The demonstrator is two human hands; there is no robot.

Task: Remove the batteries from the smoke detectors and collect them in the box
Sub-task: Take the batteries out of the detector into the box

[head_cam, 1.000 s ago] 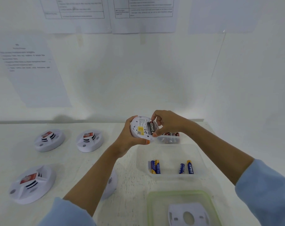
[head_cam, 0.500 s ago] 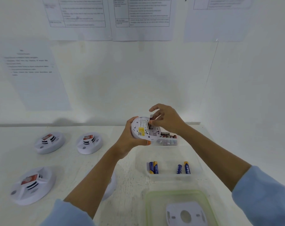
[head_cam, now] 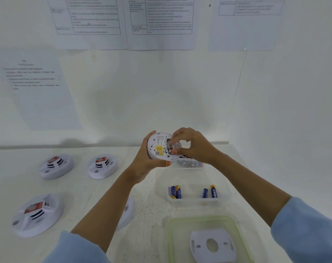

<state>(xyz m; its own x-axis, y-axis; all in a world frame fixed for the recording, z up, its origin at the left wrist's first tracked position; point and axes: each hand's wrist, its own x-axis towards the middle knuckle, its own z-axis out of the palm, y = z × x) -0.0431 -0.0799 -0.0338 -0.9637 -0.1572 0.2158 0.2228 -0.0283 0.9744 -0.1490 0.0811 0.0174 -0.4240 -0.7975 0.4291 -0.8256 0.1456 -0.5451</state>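
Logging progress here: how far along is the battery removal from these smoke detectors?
Done: four blue batteries lie in the clear box, darker ones at its far end, and one back plate sits in the green-rimmed tub. In hand: the left hand holds an upturned detector while the right hand pinches its battery, not yet out. Left: three detectors on the table, plus a partly hidden fourth, look unopened.

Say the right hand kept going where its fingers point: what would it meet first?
The battery in the smoke detector that the left hand holds; the right hand seems to pinch it, though depth is unclear.
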